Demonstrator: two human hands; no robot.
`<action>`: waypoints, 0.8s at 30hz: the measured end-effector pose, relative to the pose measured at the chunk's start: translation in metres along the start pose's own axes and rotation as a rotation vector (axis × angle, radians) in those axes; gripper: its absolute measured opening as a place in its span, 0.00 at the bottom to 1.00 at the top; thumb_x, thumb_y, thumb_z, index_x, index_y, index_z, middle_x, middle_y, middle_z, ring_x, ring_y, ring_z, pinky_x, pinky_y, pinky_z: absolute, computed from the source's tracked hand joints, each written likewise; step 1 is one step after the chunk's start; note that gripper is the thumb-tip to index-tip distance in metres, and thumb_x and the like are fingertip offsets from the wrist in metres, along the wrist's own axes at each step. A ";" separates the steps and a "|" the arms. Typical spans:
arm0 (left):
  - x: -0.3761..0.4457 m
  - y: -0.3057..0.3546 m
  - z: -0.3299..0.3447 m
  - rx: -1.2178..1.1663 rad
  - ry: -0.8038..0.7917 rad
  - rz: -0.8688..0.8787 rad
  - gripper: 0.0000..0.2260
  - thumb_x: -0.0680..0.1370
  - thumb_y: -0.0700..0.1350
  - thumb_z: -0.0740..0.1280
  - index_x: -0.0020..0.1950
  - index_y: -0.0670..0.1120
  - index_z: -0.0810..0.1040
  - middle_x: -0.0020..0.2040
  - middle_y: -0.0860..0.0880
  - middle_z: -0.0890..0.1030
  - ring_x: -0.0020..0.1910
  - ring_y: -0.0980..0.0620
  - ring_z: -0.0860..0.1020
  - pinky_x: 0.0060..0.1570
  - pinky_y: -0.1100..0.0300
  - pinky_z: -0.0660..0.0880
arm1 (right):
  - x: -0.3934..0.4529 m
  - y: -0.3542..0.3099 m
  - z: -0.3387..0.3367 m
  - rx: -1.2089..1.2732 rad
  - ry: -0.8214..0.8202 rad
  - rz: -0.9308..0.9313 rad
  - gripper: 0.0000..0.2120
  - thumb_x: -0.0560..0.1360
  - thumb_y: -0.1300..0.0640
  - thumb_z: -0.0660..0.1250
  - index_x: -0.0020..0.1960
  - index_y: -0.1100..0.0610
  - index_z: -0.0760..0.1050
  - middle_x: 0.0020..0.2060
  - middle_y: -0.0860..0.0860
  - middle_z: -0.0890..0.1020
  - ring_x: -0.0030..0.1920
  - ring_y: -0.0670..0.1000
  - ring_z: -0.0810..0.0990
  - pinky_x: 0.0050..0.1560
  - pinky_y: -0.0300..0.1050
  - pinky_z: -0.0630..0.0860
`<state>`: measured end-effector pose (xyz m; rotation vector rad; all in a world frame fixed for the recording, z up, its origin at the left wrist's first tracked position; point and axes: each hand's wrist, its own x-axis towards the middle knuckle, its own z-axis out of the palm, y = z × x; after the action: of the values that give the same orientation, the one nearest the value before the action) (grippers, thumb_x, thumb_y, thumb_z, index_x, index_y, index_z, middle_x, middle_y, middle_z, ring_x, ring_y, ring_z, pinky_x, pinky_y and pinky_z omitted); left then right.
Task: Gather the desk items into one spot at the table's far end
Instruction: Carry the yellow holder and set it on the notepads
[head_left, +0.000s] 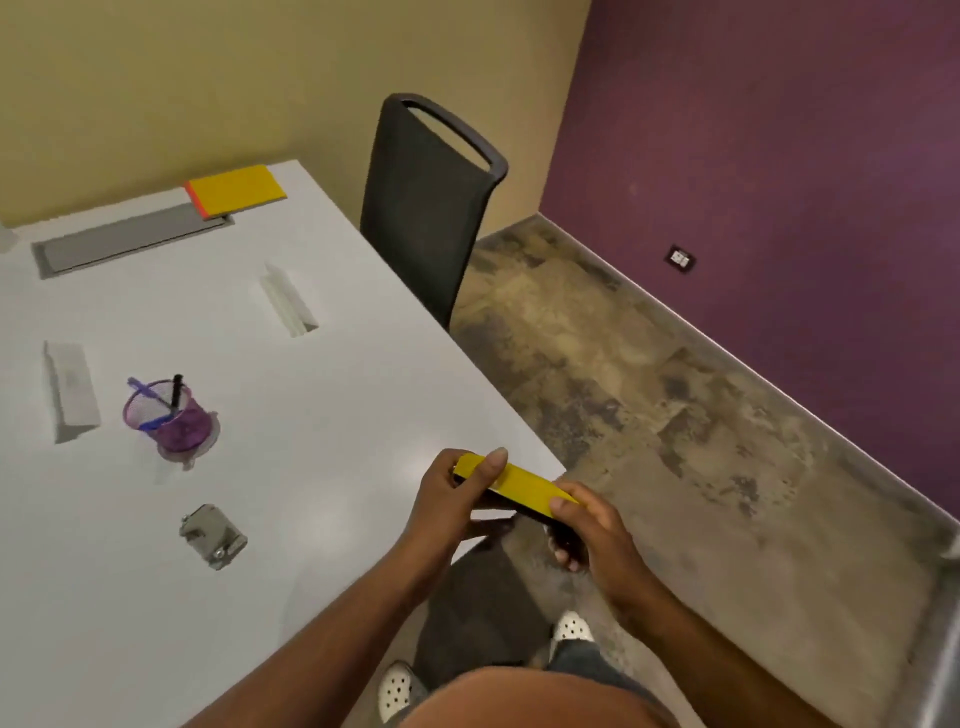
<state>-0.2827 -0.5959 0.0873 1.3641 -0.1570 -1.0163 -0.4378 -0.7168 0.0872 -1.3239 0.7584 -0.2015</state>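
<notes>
Yellow book (519, 480) is grasped at its ends by left hand (449, 499) and right hand (592, 530) past the surface (322, 415) edge; a loosened grip risks a drop to the floor.

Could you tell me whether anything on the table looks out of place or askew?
Nothing is spilled or damaged. The purple mesh pen cup, metal stapler and two white name-card holders lie scattered, away from the yellow notebook at the far end.

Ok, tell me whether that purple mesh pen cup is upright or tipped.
Upright: the purple mesh pen cup stands on its base on the white table, pens poking out its top.
</notes>
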 end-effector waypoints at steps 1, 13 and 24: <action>0.004 -0.002 0.014 0.022 -0.026 -0.009 0.29 0.71 0.65 0.78 0.57 0.44 0.76 0.49 0.43 0.87 0.51 0.43 0.88 0.47 0.43 0.86 | -0.005 0.003 -0.013 0.022 0.030 -0.004 0.20 0.73 0.43 0.70 0.59 0.54 0.79 0.34 0.52 0.76 0.30 0.49 0.72 0.28 0.39 0.66; 0.057 -0.044 0.254 0.241 -0.247 -0.095 0.28 0.70 0.62 0.78 0.56 0.43 0.76 0.52 0.38 0.86 0.49 0.43 0.89 0.43 0.48 0.86 | -0.048 0.016 -0.227 0.168 0.357 -0.052 0.15 0.77 0.46 0.66 0.58 0.55 0.78 0.32 0.52 0.74 0.30 0.49 0.71 0.29 0.40 0.66; 0.110 -0.056 0.389 0.330 -0.296 -0.077 0.33 0.69 0.65 0.76 0.62 0.42 0.77 0.55 0.36 0.85 0.49 0.44 0.89 0.45 0.52 0.86 | -0.028 0.000 -0.365 0.227 0.399 -0.035 0.10 0.77 0.48 0.67 0.54 0.53 0.78 0.35 0.51 0.76 0.30 0.47 0.70 0.28 0.39 0.64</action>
<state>-0.4922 -0.9461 0.0930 1.5176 -0.5148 -1.2963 -0.6784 -0.9929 0.0802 -1.0927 1.0155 -0.5757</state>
